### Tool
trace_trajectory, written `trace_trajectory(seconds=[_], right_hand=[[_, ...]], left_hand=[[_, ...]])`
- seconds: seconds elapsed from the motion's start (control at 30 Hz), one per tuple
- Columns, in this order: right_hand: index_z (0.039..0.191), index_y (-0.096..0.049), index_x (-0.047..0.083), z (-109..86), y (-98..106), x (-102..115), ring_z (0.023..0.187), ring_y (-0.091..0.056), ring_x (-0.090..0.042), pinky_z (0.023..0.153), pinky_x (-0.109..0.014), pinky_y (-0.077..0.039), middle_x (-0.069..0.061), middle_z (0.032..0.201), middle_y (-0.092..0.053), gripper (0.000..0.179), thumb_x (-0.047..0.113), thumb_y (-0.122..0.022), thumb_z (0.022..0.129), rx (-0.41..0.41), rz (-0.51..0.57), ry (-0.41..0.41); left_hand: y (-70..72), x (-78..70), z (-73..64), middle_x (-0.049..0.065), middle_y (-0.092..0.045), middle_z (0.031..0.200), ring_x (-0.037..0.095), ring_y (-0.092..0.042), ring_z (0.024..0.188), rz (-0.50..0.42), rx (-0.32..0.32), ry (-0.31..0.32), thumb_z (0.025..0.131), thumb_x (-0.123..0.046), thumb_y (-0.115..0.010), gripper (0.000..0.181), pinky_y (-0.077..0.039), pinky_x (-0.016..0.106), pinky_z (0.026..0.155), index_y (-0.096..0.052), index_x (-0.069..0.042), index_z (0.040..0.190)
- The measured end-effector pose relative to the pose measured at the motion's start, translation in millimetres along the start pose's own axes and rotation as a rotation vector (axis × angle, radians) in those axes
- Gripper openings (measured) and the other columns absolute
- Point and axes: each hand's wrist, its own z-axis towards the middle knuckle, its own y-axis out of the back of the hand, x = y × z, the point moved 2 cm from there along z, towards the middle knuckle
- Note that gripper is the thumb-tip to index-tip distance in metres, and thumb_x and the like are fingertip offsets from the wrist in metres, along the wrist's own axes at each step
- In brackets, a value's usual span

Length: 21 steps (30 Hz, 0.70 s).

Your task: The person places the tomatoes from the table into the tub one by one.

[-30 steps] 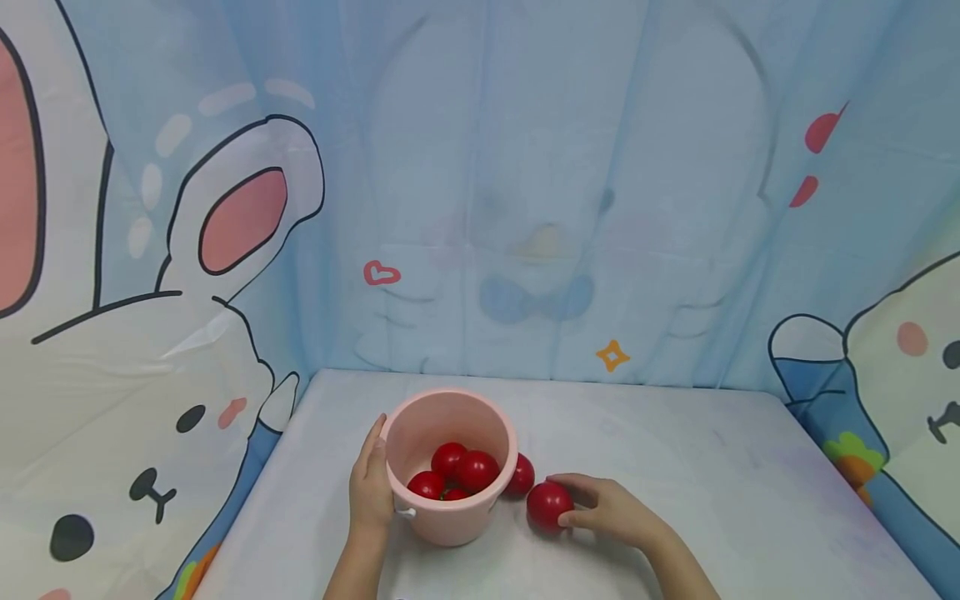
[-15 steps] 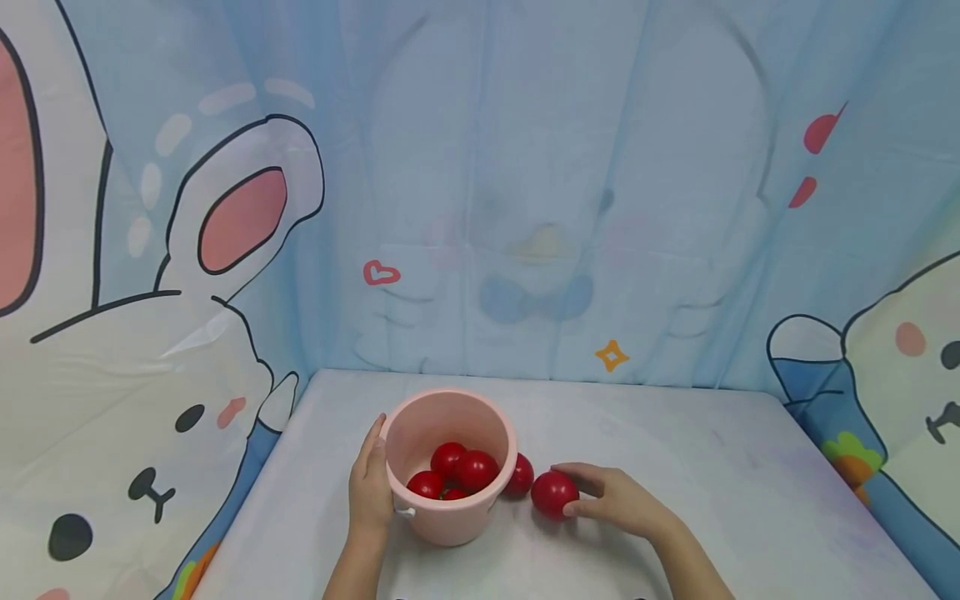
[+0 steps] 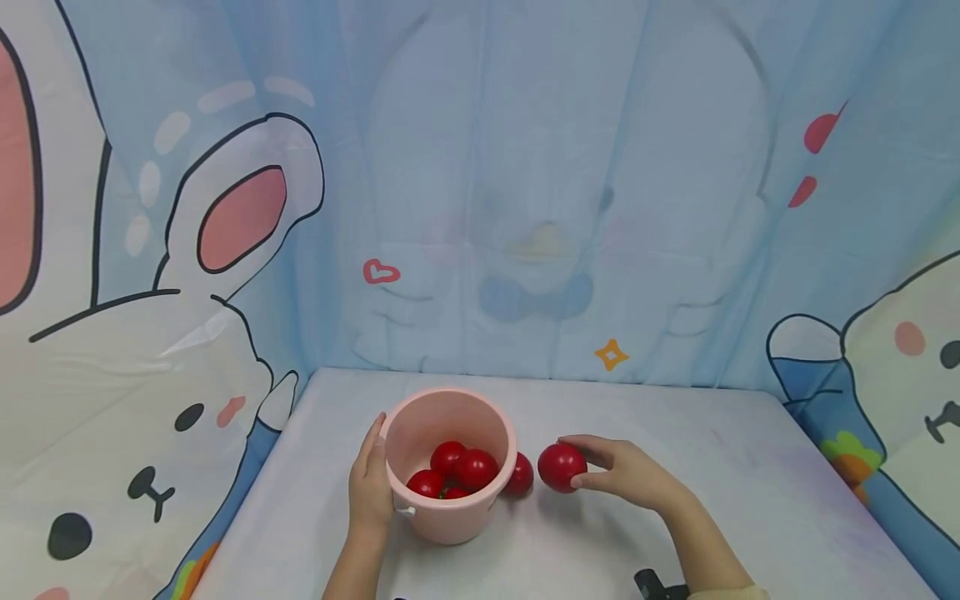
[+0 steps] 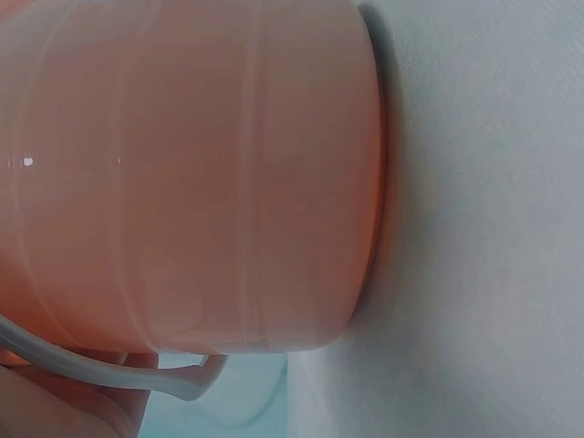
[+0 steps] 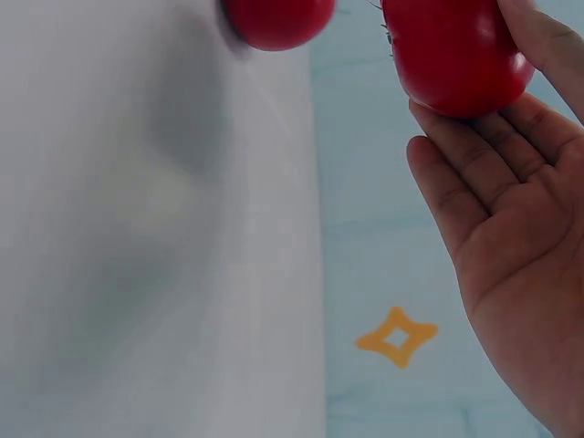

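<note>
In the head view, a pink bucket [image 3: 447, 525] stands upright on the white table with several red tomatoes [image 3: 477, 470] inside. My left hand [image 3: 370, 492] rests against its left side, fingers extended along the wall near the rim; the left wrist view shows part of the hand [image 4: 73, 406] behind the white handle [image 4: 100, 370]. My right hand [image 3: 637, 475] pinches a tomato [image 3: 562, 467] between thumb and fingers, raised above the table to the right of the bucket. Another tomato [image 3: 520, 477] sits on the table against the bucket's right side, partly hidden by it.
The white table [image 3: 712, 467] reaches back to a blue cartoon curtain [image 3: 540, 167]. A black object [image 3: 656, 586] shows beside the right wrist at the lower frame edge, above a pale sleeve [image 3: 731, 593].
My right hand has lifted the tomato off the table, moving it slightly right and away from me. The left hand, bucket and other tomatoes have stayed put.
</note>
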Motion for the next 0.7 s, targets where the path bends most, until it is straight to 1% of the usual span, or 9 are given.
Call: trace_trajectory(seconds=[0.17,0.37,0.43,0.6,0.7], right_hand=[[0.137,-0.058,0.026,1.4,17,11,0.132,-0.054,-0.035,0.095,-0.048,-0.056,-0.005,0.137,-0.061,0.068,0.045,-0.082,0.076,-0.016,-0.029,0.055],[0.139,-0.056,0.026,3.6,34,25,0.131,-0.054,-0.035,0.094,-0.046,-0.057,-0.005,0.137,-0.061,0.066,0.046,-0.079,0.080,-0.026,-0.077,0.139],[0.140,-0.055,0.026,4.4,38,28,0.132,-0.054,-0.034,0.096,-0.046,-0.056,-0.005,0.138,-0.061,0.066,0.046,-0.078,0.081,-0.019,-0.070,0.164],[0.141,-0.054,0.026,6.8,45,37,0.133,-0.053,-0.035,0.093,-0.045,-0.057,-0.005,0.138,-0.060,0.066,0.044,-0.078,0.082,-0.004,-0.055,0.177],[0.140,-0.055,0.025,7.9,47,41,0.132,-0.053,-0.036,0.092,-0.045,-0.058,-0.006,0.139,-0.060,0.067,0.044,-0.079,0.081,-0.009,-0.075,0.176]], left_hand=[[0.1,-0.6,-0.3,-0.012,-0.040,0.156,0.023,-0.035,0.148,-0.001,0.003,0.002,0.106,-0.048,-0.029,0.045,-0.040,0.050,0.111,-0.036,-0.042,0.150],[0.4,-1.4,-0.6,-0.011,-0.041,0.156,0.024,-0.036,0.147,-0.005,0.002,-0.005,0.106,-0.047,-0.030,0.045,-0.041,0.050,0.110,-0.036,-0.042,0.150],[0.1,-1.9,-0.9,-0.011,-0.041,0.156,0.024,-0.036,0.147,-0.006,0.001,-0.008,0.106,-0.046,-0.030,0.045,-0.041,0.050,0.109,-0.037,-0.042,0.150],[0.0,-2.9,-1.8,-0.011,-0.041,0.156,0.024,-0.036,0.147,0.004,-0.003,-0.008,0.106,-0.047,-0.029,0.045,-0.041,0.050,0.110,-0.037,-0.041,0.150],[0.2,-2.7,-1.7,-0.010,-0.041,0.156,0.024,-0.036,0.147,0.007,-0.004,-0.009,0.106,-0.047,-0.029,0.045,-0.040,0.050,0.110,-0.037,-0.041,0.150]])
